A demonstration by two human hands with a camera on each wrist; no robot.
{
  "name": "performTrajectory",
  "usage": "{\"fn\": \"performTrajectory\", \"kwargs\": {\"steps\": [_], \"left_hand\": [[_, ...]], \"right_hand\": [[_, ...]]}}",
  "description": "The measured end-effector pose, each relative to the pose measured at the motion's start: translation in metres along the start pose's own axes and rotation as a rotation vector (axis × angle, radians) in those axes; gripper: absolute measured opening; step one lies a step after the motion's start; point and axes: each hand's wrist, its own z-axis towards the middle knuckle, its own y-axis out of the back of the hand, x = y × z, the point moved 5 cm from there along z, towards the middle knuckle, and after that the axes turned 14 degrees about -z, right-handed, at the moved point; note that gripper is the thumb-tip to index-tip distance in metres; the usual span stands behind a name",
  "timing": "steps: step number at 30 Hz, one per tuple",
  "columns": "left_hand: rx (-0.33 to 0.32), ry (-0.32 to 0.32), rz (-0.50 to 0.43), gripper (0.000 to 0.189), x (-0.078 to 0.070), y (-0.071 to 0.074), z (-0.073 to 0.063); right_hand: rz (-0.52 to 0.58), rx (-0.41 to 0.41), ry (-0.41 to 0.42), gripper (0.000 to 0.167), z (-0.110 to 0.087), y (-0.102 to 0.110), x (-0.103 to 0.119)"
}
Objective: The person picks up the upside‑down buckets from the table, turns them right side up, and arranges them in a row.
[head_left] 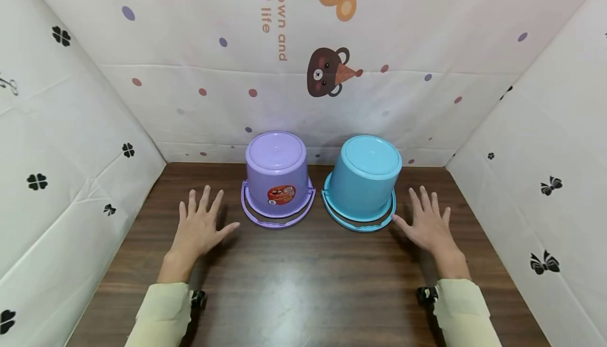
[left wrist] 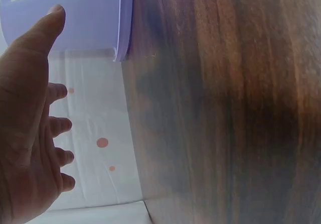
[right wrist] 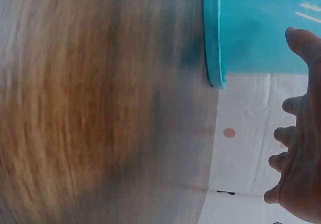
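Observation:
Two plastic buckets stand upside down on the dark wooden table, side by side. The purple bucket [head_left: 277, 173] has a red label on its front, and its handle lies around its rim on the tabletop. To its right, the blue bucket [head_left: 365, 178] also has its handle lowered at the front. My left hand [head_left: 196, 228] is spread, left of the purple bucket and apart from it. On the other side my right hand [head_left: 429, 226] is spread too, its thumb close by the blue bucket's rim in the head view. Both hands hold nothing.
The wooden table [head_left: 280, 289] is enclosed by a white back wall [head_left: 189, 115] with dots and cartoon bears. White side walls with black clover and bow prints rise at the left [head_left: 71, 178] and right [head_left: 531, 194]. Both buckets stand close to the back wall.

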Motion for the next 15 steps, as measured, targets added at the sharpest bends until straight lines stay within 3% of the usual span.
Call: {"fn": "performTrajectory", "kwargs": {"steps": [15], "left_hand": [[0.007, -0.031, -0.022, 0.103, -0.010, -0.003, 0.007]], "right_hand": [[0.131, -0.141, 0.054, 0.094, -0.006, 0.014, 0.010]]}}
